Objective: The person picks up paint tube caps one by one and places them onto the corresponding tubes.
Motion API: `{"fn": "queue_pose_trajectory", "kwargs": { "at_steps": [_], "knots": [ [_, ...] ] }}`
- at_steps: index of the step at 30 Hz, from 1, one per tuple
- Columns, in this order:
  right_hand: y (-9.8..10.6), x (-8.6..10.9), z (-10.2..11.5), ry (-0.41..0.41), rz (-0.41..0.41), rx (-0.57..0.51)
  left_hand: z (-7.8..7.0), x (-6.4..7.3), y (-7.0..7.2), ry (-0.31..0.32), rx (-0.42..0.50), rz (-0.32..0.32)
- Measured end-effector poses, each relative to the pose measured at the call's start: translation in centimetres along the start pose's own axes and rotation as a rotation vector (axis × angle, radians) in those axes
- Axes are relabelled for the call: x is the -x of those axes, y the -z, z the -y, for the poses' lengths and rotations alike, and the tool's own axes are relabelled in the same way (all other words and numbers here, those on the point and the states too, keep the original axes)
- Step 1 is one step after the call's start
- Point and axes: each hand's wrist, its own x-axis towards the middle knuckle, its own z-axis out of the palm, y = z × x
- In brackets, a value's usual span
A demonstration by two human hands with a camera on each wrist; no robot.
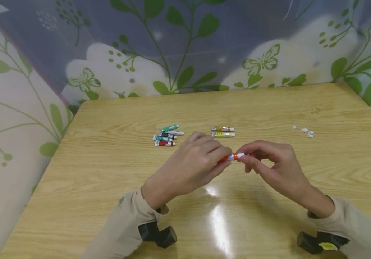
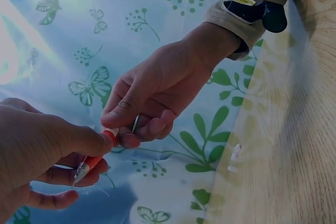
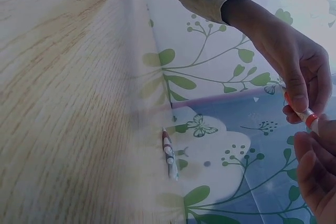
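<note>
In the head view my left hand (image 1: 193, 163) grips a small orange-red paint tube (image 1: 232, 157) above the table. Its white cap end (image 1: 241, 155) points right, where the thumb and forefinger of my right hand (image 1: 277, 167) pinch it. From the left wrist side, the crimped silver end of the tube (image 2: 84, 169) shows below the left thumb. The right wrist view has the tube (image 3: 311, 121) running between both hands, with an orange band near the cap.
Several paint tubes (image 1: 165, 143) lie piled left of centre, in green, black, teal and red. An ochre tube (image 1: 222, 128) and a yellow tube (image 1: 223, 135) lie side by side behind the hands. Small white pieces (image 1: 305, 130) sit at right. A patterned curtain (image 1: 185, 46) borders the table.
</note>
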Motion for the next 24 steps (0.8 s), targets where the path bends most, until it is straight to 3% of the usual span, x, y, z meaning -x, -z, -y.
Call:
{"fn": "queue_pose_trajectory", "kwargs": {
  "at_steps": [19,24],
  "knots": [
    [0.15,0.04,-0.01,-0.025,0.038,0.022,-0.08,-0.01,0.13,-0.015,-0.002,-0.033],
    [0.18,-0.13,0.02,0.017,0.033,0.009,0.09,0.01,0.20,-0.003,-0.010,-0.027]
  ]
}}
